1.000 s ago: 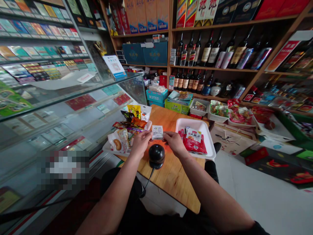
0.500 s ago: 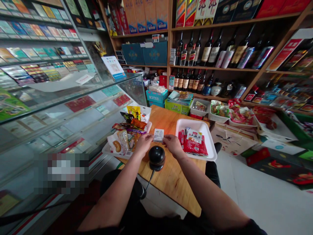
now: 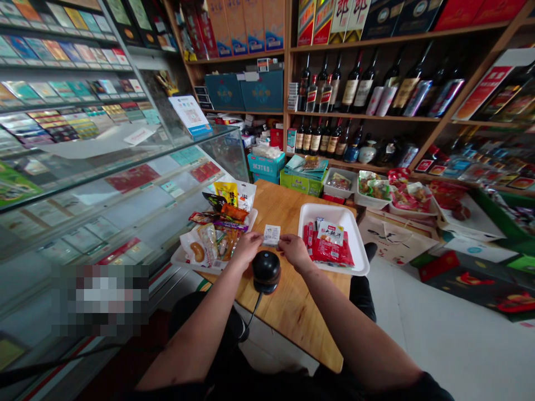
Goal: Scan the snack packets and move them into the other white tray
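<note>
Between my two hands is a small white packet (image 3: 272, 235) with fine print on the side facing me. My left hand (image 3: 249, 247) pinches its left edge, and my right hand (image 3: 295, 249) pinches its right edge. Just below it on the wooden table stands a black round-headed desktop scanner (image 3: 266, 270) with a cord running down towards me. To the left, a white tray (image 3: 183, 259) is heaped with bagged snacks (image 3: 221, 228). On the right, another white tray (image 3: 358, 252) holds red snack packets (image 3: 331, 249).
The wooden table (image 3: 311, 323) has its near corner by my legs. A glass display counter (image 3: 142, 167) runs along the left. Behind the table are a green box (image 3: 301, 182) and shelves of bottles (image 3: 353, 83). White trays of snacks (image 3: 373, 189) stand at right.
The packet is now tilted up a little more, so its printed face shows more fully. Both hands keep their hold on it. The view has shifted slightly.
</note>
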Motion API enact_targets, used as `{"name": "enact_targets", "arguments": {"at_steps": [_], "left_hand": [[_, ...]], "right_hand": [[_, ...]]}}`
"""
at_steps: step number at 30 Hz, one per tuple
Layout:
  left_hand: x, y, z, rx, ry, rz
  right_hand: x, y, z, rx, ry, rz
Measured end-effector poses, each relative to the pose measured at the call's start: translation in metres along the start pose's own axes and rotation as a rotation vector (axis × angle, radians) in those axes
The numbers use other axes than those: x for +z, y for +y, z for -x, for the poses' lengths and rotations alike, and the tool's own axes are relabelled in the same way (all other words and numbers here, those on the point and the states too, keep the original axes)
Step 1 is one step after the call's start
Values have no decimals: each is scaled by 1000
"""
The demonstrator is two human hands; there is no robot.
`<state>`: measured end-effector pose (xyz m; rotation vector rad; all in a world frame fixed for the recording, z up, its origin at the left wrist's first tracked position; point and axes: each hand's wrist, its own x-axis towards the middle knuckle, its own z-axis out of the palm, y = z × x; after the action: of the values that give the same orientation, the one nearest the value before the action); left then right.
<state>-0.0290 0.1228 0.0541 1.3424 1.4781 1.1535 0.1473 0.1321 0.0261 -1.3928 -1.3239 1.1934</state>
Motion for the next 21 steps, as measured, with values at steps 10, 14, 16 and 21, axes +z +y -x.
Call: {"name": "enact_targets", "arguments": {"at_steps": [10,14,16,21], "left_hand": [[1,-8,-7,-21,-17,-11],[1,-11,-9,-20,-24,-18],[1,-12,-9,-16,-20,-26],[1,-15,-11,-21,6,-55]], "right_hand": [[2,7,-5,21,-2,-41],[3,8,-7,43,-13,-34],[1,7,-6,34,-2,11],[-1,5,-5,-19,56,128]]}}
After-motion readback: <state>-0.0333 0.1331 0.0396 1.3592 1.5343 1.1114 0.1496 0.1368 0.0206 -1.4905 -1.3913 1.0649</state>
